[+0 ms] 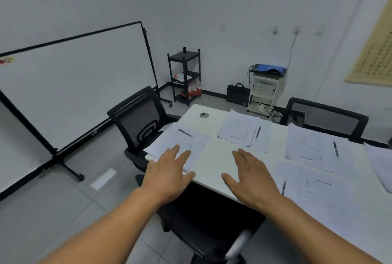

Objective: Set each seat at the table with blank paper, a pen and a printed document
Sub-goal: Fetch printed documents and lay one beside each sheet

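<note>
Hovering flat, fingers spread, my left hand [167, 175] and right hand [251, 175] grasp nothing; document [238, 128] at twelve o'clock, print unreadable.

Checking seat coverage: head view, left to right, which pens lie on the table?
Pen on the leftmost paper set → pen by the far middle document → pen on the near right set → pen on the far right set.

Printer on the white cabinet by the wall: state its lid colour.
Blue lid on a dark body, printer, seen in the head view.
</note>
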Demonstrator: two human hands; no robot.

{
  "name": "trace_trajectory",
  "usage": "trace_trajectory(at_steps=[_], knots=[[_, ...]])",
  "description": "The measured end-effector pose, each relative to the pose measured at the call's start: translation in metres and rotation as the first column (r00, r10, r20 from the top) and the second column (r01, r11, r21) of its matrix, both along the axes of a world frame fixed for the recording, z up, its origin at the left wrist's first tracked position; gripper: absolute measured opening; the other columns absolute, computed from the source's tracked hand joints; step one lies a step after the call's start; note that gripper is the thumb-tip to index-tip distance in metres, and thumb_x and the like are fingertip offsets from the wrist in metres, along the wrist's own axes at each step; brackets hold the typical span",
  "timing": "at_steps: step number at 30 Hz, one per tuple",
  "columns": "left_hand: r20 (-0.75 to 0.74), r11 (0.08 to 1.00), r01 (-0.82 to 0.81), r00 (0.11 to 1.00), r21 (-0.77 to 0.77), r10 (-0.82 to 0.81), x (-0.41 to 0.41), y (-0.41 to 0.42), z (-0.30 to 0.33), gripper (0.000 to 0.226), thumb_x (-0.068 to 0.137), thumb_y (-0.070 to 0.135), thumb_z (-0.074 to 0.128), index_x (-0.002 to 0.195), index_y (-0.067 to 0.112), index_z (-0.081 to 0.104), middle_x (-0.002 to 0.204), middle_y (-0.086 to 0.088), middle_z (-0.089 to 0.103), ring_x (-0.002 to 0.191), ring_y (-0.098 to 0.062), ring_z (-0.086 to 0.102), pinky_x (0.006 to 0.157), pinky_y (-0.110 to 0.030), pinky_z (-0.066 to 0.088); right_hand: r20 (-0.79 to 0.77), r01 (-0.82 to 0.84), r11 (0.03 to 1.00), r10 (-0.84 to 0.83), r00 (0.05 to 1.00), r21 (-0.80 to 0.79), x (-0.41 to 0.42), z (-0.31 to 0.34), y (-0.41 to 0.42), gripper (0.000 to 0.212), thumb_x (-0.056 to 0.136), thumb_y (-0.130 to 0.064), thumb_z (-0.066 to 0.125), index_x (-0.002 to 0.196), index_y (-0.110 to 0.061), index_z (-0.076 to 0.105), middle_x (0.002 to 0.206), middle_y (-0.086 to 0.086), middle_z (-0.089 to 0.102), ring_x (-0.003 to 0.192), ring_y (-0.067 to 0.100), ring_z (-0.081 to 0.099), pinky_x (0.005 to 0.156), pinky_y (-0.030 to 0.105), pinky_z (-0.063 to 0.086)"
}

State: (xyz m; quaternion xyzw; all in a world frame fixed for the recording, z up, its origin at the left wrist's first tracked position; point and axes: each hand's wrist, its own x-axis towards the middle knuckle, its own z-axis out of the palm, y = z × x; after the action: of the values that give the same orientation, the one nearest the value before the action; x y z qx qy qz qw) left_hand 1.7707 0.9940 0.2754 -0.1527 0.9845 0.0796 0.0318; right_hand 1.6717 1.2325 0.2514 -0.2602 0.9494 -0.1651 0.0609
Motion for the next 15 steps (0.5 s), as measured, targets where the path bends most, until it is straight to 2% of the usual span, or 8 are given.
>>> trace_trajectory(at_steps=[3, 8, 15], knots=[[-0.007, 1.000, -0.029, 1.000, 0.003, 0.029, 0.026, -0.052, 0.004, 0.077, 0.106, 0.068, 0.045, 0.172, 0.042, 0.014, 0.183, 0.003, 0.009, 0.168, -0.025, 0.016, 0.131, -0.063, 0.025, 0.011, -0.029, 1.000, 0.029, 1.000, 0.002, 0.024, 0.006, -0.057, 0.084, 0.105, -0.065, 0.039, 0.173, -0.022, 0.014, 0.180, -0.001, 0.012, 0.166, 0.023, 0.009, 0.135, 0.046, 0.010], [0.003, 0.996, -0.091, 0.996, 0.012, 0.091, 0.074, -0.140, 0.016, 0.078, 0.105, 0.070, 0.047, 0.171, 0.043, 0.017, 0.183, 0.002, 0.013, 0.166, -0.026, 0.024, 0.129, -0.064, 0.029, -0.026, -0.123, 0.992, 0.123, 0.992, -0.020, 0.062, 0.029, -0.162, 0.078, 0.105, -0.061, 0.044, 0.168, -0.022, 0.023, 0.173, -0.002, 0.031, 0.156, 0.023, 0.031, 0.130, 0.042, 0.025], [-0.044, 0.981, -0.193, 0.980, 0.001, 0.193, 0.106, -0.228, 0.047, 0.078, 0.104, 0.071, 0.045, 0.171, 0.043, 0.016, 0.183, 0.003, 0.012, 0.166, -0.026, 0.023, 0.131, -0.062, 0.025, -0.096, -0.281, 0.958, 0.275, 0.957, -0.059, 0.076, 0.064, -0.283, 0.079, 0.104, -0.061, 0.047, 0.169, -0.022, 0.024, 0.170, -0.002, 0.036, 0.155, 0.021, 0.033, 0.127, 0.043, 0.029]])
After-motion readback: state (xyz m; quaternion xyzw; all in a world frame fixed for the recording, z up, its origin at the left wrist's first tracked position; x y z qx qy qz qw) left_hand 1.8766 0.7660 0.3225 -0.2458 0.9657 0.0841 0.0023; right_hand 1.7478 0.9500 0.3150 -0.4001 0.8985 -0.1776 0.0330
